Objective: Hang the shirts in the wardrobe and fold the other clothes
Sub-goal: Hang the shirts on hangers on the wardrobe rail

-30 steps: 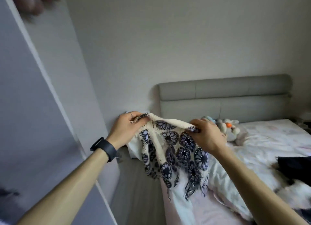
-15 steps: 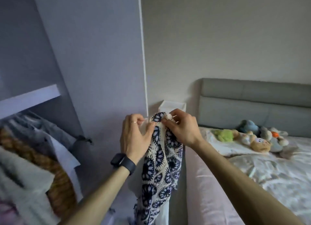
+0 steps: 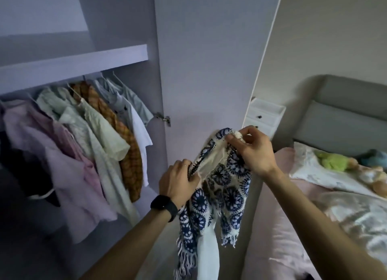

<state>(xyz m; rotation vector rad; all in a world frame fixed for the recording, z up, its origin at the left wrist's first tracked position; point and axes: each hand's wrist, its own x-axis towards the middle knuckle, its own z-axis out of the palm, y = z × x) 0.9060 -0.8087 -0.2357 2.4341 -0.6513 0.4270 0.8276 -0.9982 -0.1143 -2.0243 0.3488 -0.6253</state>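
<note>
Wardrobe (image 3: 125,17): open, left of view, shelf (image 3: 73,68) over the rail, door (image 3: 205,70) standing out between it and the bed

Bed (image 3: 272,227): right of view, pink sheet, crumpled pale bedding on top, grey headboard (image 3: 345,120) behind; white nightstand (image 3: 266,114) tucked between door and headboard

Hung shirts (image 3: 94,133): a full row on hangers under the shelf, pale green, pink, white, one orange check. Judged as the hanging part well along (share owed to this task: cannot tell)

Patterned garment (image 3: 226,187): cream with dark blue roundels and a fringed hem, held in the air in front of the door, between wardrobe and bed, draping down below the wrists. Touching neither rail nor mattress. No hanger seen in it. Shirt or fold-item: cannot tell, so next step judged either onto a hanger or back to the bed for folding. No folded stack anywhere in view; folding part judged not begun, or out of frame

Right hand (image 3: 255,152): the higher of the two, thumb and fingers pinching the bunched cream top edge

Left hand (image 3: 178,181): lower and nearer the wardrobe, fingers curled round another edge of the same cloth. Hands apart, cloth slack between them

Black watch (image 3: 163,206) on the left wrist
</note>
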